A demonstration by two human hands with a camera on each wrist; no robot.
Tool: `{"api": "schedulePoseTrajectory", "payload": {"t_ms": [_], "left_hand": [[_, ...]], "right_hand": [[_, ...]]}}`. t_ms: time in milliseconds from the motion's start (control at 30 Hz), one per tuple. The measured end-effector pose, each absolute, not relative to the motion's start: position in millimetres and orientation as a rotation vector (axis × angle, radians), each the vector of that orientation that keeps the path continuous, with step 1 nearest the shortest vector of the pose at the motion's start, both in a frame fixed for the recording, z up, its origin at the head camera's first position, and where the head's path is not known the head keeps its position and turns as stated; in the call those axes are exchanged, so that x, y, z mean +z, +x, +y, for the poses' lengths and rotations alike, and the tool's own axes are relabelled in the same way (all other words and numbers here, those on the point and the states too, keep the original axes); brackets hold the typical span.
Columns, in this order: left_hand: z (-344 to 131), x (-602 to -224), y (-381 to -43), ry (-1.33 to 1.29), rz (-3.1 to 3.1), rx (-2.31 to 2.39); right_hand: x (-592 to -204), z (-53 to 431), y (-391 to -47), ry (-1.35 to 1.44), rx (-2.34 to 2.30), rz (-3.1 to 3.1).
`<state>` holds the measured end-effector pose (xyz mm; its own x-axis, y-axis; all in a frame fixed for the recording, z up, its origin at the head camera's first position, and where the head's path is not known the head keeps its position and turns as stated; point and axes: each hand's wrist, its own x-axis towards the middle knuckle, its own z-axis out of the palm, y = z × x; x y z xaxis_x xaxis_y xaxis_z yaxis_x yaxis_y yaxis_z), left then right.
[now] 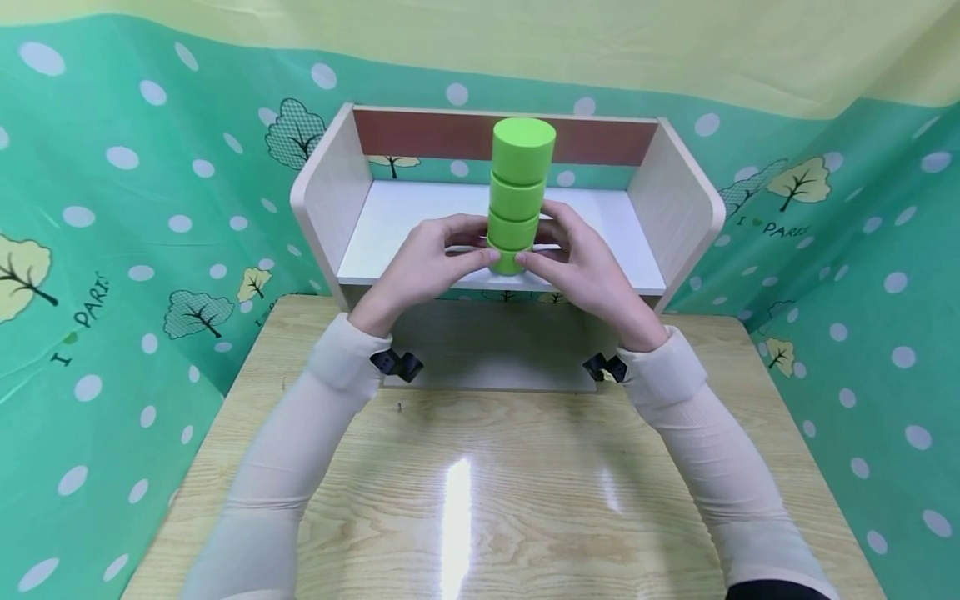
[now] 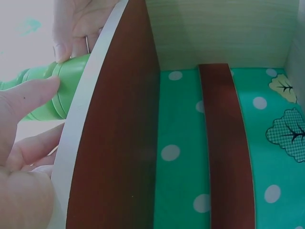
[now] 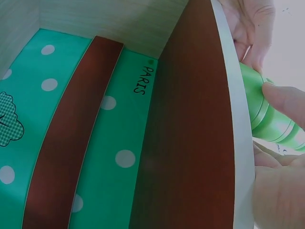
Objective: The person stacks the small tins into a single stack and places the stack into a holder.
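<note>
A tall green stack of round containers (image 1: 517, 187) stands upright at the front of a white shelf (image 1: 427, 225). From its left side my left hand (image 1: 427, 262) grips the lowest section, the thumb across the front. My right hand (image 1: 585, 262) holds the same part from the right, with its thumb at the front too. In the left wrist view, the green stack (image 2: 71, 81) shows between fingers of both hands beyond the shelf's front edge. The right wrist view has the thumb pressing the green side (image 3: 257, 95); the shelf edge hides the base.
The shelf unit has side panels, the right one (image 1: 678, 196) rising beside my right hand, and a brown back strip (image 1: 427, 133). It stands on a wood-grain table (image 1: 525, 483). A green dotted curtain (image 1: 150, 217) hangs behind and on both sides.
</note>
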<state>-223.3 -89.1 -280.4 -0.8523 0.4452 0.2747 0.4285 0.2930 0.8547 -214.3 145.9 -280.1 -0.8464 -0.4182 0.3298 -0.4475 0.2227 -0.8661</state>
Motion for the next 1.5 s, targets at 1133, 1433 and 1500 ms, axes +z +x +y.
{"api": "schedulePoseTrajectory", "payload": {"t_ms": [1133, 1433, 1500], "left_hand": [[-88.0, -278.4, -234.5, 0.793, 2.592, 1.543], [-90.4, -279.0, -229.8, 0.773, 2.594, 1.57], [-92.9, -279.2, -227.7, 0.75, 2.6, 1.577]], "right_hand": [[-279.4, 141.3, -227.6, 0.824, 1.685, -2.475], [-279.3, 145.4, -221.2, 0.802, 1.579, -2.491], [-278.8, 148.8, -217.5, 0.763, 1.538, -2.516]]}}
